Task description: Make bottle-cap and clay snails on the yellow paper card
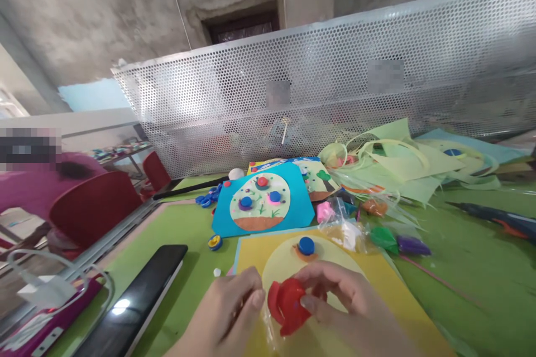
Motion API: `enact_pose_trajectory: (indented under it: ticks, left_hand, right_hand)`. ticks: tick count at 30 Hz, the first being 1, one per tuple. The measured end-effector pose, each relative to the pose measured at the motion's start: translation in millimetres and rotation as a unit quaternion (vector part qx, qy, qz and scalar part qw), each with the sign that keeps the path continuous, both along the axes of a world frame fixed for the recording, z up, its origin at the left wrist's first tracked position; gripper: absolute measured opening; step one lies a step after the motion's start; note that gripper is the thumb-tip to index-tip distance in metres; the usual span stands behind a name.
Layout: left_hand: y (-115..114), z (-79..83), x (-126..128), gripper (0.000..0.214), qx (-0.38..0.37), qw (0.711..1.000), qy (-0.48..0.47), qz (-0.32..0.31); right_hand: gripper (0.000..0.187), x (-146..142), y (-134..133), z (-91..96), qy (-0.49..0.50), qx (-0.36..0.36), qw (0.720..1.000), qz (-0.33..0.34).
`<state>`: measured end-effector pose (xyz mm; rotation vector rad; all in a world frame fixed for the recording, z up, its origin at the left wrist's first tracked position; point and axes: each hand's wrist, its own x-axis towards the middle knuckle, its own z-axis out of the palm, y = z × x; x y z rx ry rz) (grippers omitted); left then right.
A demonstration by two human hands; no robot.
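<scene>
Both my hands meet low in the view over a yellow sheet bearing a pale round disc. My right hand pinches a flattened lump of red clay, thumb and fingers wrapped round its right side. Just left of the clay, my left hand is curled, its fingertips touching the clay's left edge. A blue bottle cap sits on an orange clay patch near the top of the disc.
A blue sheet with capped clay flowers lies behind. Bagged clay pieces, pale green paper scraps, a glue gun, a black phone and loose caps lie on the green table. A perforated metal screen backs it; a seated person in pink is at left.
</scene>
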<state>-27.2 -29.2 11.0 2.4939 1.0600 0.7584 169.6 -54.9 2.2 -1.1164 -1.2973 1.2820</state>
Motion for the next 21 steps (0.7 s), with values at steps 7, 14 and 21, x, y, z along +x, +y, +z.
enact_pose_trajectory:
  ticks: [7, 14, 21]
  left_hand:
    - [-0.1, 3.0, 2.3, 0.02, 0.12, 0.989, 0.083, -0.038]
    - [-2.0, 8.6, 2.7, 0.021, 0.146, 0.983, 0.094, -0.058]
    - [-2.8, 9.2, 3.0, 0.024, 0.129, 0.985, 0.083, -0.077]
  right_hand:
    - [0.019, -0.8, -3.0, 2.0, -0.072, 0.018, 0.996, 0.057]
    - [0.016, -1.4, -3.8, 4.6, -0.084, 0.015, 0.995, 0.056]
    - [0.018, -1.6, -4.9, 4.7, -0.093, 0.021, 0.993, 0.069]
